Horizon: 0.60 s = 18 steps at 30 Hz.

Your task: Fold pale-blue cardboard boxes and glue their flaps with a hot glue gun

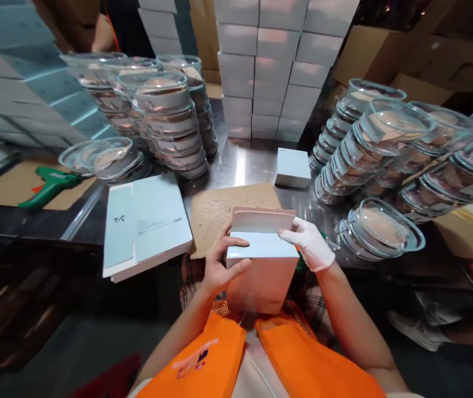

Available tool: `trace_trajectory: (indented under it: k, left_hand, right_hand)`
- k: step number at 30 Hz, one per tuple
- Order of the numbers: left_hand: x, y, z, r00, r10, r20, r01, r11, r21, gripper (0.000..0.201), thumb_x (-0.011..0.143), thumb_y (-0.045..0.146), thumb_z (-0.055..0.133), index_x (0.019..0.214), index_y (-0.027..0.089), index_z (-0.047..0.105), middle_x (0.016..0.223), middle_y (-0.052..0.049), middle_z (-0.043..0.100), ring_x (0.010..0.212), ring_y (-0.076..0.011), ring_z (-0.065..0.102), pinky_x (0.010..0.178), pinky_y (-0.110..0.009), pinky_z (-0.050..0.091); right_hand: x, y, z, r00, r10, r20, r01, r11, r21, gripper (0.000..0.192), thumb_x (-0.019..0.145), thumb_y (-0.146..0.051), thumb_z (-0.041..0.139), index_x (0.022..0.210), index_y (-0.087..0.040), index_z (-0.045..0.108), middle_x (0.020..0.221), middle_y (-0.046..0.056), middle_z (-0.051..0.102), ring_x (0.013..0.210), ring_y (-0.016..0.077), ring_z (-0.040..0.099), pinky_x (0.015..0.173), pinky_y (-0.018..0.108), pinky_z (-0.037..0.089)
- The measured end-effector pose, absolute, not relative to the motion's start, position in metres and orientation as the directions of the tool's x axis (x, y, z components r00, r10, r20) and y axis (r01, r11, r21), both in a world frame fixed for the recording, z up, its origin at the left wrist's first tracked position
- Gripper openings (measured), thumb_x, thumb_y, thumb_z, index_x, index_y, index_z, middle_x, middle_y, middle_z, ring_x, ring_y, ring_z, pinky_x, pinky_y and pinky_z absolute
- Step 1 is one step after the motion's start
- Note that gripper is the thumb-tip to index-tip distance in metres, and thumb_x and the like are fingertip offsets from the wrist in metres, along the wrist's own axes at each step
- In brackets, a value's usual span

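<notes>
I hold a pale blue-white cardboard box (261, 271) close to my chest, its top flap standing up. My left hand (219, 265), bare, grips the box's left side with the thumb on the top face. My right hand (311, 243), in a white glove, pinches the raised flap at the box's right top corner. Just beyond the box, a brown cardboard sheet (215, 213) lies on the steel table (245, 163).
A stack of flat unfolded boxes (145, 226) lies at my left. Stacks of clear lidded bowls stand at the back left (166, 116) and right (385, 149). One closed box (293, 167) sits mid-table, walls of stacked boxes (273, 66) behind. A green glue gun (50, 185) lies far left.
</notes>
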<state>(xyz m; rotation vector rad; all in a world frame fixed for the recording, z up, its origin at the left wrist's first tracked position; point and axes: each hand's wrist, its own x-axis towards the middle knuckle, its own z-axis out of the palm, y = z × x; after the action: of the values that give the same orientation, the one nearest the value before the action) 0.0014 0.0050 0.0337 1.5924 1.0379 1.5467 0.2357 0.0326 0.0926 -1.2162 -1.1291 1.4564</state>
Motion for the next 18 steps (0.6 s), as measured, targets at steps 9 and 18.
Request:
trace_trajectory:
  k: [9, 18]
  left_hand:
    - [-0.010, 0.019, 0.018, -0.117, 0.899, 0.423, -0.200, -0.439, 0.876, 0.056, 0.080, 0.066, 0.088, 0.114, 0.027, 0.068, 0.102, -0.006, 0.073, 0.104, -0.0295, 0.080, 0.096, -0.046, 0.063]
    - [-0.013, 0.015, 0.029, -0.017, 0.873, 0.488, -0.216, -0.480, 0.850, 0.034, 0.089, 0.057, 0.083, 0.087, 0.022, 0.080, 0.109, -0.011, 0.074, 0.109, -0.0279, 0.076, 0.103, -0.051, 0.062]
  right_hand:
    - [0.254, 0.019, 0.079, -0.471, 0.820, 0.325, 0.119, 0.424, -0.898, 0.074, 0.082, -0.086, 0.071, 0.124, -0.025, 0.075, 0.151, 0.017, 0.065, 0.139, 0.0328, 0.064, 0.117, 0.051, 0.051]
    - [0.239, 0.022, 0.089, -0.638, 0.596, 0.487, 0.221, 0.748, -0.625, 0.038, 0.107, -0.035, 0.063, 0.144, -0.032, 0.069, 0.152, 0.012, 0.065, 0.138, 0.0244, 0.065, 0.115, 0.044, 0.055]
